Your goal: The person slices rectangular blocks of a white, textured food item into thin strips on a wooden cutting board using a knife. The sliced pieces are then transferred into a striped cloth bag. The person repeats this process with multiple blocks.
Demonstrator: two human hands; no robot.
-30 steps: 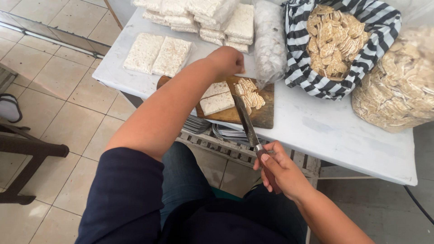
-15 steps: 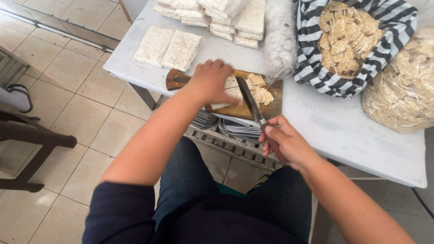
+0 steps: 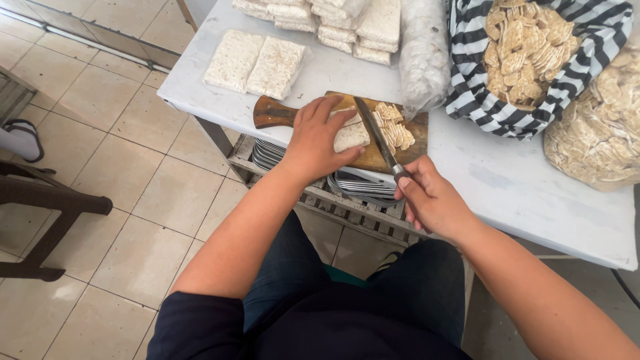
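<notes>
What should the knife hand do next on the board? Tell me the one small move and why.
Probably press the knife down for another slice: the right hand holds its blade at the edge of the pale block, which the left hand pins to the cutting board, with cut slices piled beyond.

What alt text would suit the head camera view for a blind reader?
A person's left hand steadies a pale block on a wooden cutting board while the right hand holds a knife over it, cut slices beside.

Pale speckled block (image 3: 351,135) on a brown wooden board (image 3: 313,110); white table (image 3: 507,187); black-and-white striped cloth (image 3: 593,40) far right.
</notes>
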